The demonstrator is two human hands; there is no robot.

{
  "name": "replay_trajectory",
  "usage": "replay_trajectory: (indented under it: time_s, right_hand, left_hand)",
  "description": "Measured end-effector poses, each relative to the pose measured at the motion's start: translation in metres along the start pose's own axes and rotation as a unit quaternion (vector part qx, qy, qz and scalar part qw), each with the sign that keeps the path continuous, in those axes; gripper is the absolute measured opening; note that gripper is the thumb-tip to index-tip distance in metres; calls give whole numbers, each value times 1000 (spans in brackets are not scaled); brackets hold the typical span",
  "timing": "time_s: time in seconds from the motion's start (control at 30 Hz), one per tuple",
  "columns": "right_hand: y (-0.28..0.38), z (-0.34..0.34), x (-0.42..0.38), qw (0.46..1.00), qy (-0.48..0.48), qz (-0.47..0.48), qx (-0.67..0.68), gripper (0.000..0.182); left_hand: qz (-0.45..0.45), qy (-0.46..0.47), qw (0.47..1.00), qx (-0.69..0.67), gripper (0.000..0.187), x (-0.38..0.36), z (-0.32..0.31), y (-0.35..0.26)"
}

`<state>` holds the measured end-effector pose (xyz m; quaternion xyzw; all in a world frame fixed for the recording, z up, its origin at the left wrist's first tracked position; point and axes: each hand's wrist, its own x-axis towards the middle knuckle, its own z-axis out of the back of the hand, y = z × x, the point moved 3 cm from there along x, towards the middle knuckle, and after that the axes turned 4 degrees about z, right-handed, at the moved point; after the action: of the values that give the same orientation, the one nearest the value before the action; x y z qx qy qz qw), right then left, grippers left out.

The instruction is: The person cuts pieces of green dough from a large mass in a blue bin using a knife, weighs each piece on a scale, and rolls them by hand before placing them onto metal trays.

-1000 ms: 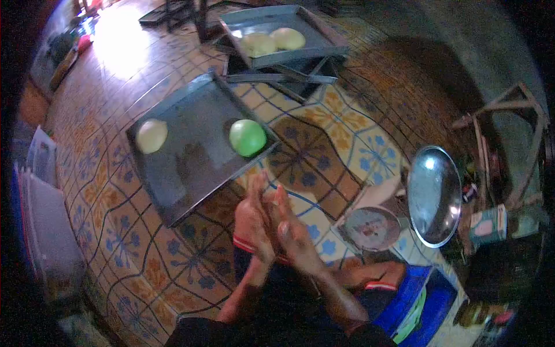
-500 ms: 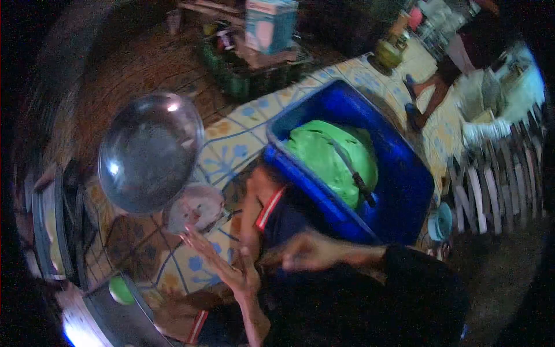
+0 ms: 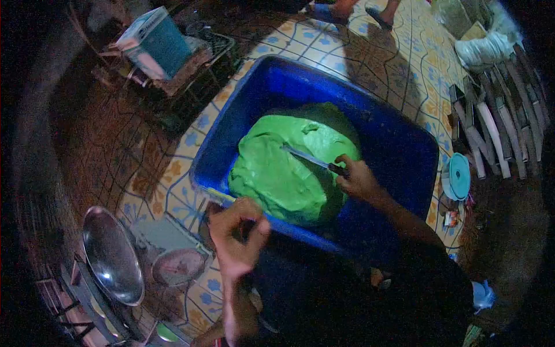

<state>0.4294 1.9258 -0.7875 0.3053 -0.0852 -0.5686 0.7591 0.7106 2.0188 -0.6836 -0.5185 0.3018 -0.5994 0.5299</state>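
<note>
My tub is wide and blue with rounded corners, and the green dough sits inside it, toward the left and near sides. The bare room is to the dough's right, between it and the far right wall. My right hand is closed around the handle of a knife, its blade over the dough; whether it cuts in, I cannot tell. My left hand is half open, thumb and fingers in a loose curl, close by the tub's near left corner.

Under the tub runs a patterned tile floor, pale around it and darker to the left. A box sits on a crate beyond the left side; wooden slats lie in a row at the right.

I count one knife, one dough mass, one metal bowl, one turquoise container and two feet of another person.
</note>
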Motion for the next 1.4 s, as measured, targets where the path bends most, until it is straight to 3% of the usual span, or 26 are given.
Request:
replay_trajectory:
  time_s: [0.03, 0.07, 0.13, 0.17, 0.2, 0.27, 0.33, 0.47, 0.57, 0.6, 0.67, 0.73, 0.8, 0.87, 0.9, 1.0, 1.07, 1.1, 1.13, 1.23, 1.27, 1.33, 1.4]
  right_hand:
    - [1, 17, -1, 998, -4, -10, 59, 46]
    - [-23, 22, -1, 998, -55, 18, -24, 38]
    - [-35, 50, -13, 977, -196, -18, 79, 34]
    - [-41, 61, -16, 956, -262, -29, 127, 33]
    - [-51, 60, -14, 953, -296, 21, 66, 32]
    - [-72, 48, -14, 922, -365, 118, -55, 30]
    - [-62, 56, -12, 944, -315, 97, -17, 28]
    - [-49, 78, -8, 961, -275, 18, 16, 31]
    - [-43, 75, 1, 965, -258, 49, 21, 35]
    - [-41, 73, 2, 962, -260, 78, 17, 36]
    - [-40, 62, 6, 955, -261, 138, 14, 40]
    - [-43, 47, 9, 959, -251, 113, 64, 39]
    - [-43, 31, 7, 970, -208, 88, 93, 40]
    - [-36, 16, 7, 982, -146, 63, 101, 45]
    - [-25, 10, 7, 980, -144, 108, 79, 46]
    - [6, -16, 0, 975, -110, 191, 34, 48]
    - [12, -32, -14, 986, -36, 162, 19, 47]
    - [13, -27, -37, 982, -48, 175, 61, 45]
    - [16, -21, -62, 974, -59, 193, 100, 43]
    - [34, -25, -87, 980, 85, 6, 181, 50]
    - [41, -38, -70, 977, 59, 30, 202, 50]
    - [53, -68, -22, 969, 13, 79, 235, 50]
    - [64, -73, -33, 961, 85, 92, 245, 48]
  left_hand:
    - [61, 21, 998, -21, 18, 20, -9, 7]
    - [124, 42, 991, -41, 17, 42, -19, 16]
    - [68, 149, 984, 64, 28, 93, -48, 45]
    - [30, 225, 965, 130, 43, 114, -72, 61]
    - [-17, 298, 924, 240, 67, 128, -95, 93]
    - [100, 347, 800, 479, 118, 148, -149, 149]
    - [116, 277, 848, 437, 132, 169, -165, 180]
    - [188, 310, 852, 378, 124, 214, -179, 189]
    - [235, 320, 888, 231, 106, 220, -182, 296]
    - [250, 308, 902, 169, 100, 218, -183, 295]
    - [209, 423, 859, 197, 91, 202, -184, 288]
    - [172, 462, 836, 239, 82, 181, -163, 224]
    - [141, 443, 839, 282, 73, 132, -135, 127]
    - [148, 395, 855, 301, 68, 83, -121, 81]
    - [153, 369, 862, 311, 66, 59, -115, 72]
    - [135, 157, 960, 188, 59, 14, -85, 63]
    - [264, 132, 955, 33, 53, 21, -65, 49]
    - [319, 116, 940, -44, 50, 26, -54, 44]
    - [293, 76, 950, -71, 41, 25, -47, 45]
    - [288, 37, 956, -49, 39, 31, -44, 13]
    - [324, 26, 946, 8, 40, 31, -44, -14]
    - [273, 14, 962, -24, 40, 33, -40, -20]
    - [267, -8, 963, -22, 39, 35, -19, -34]
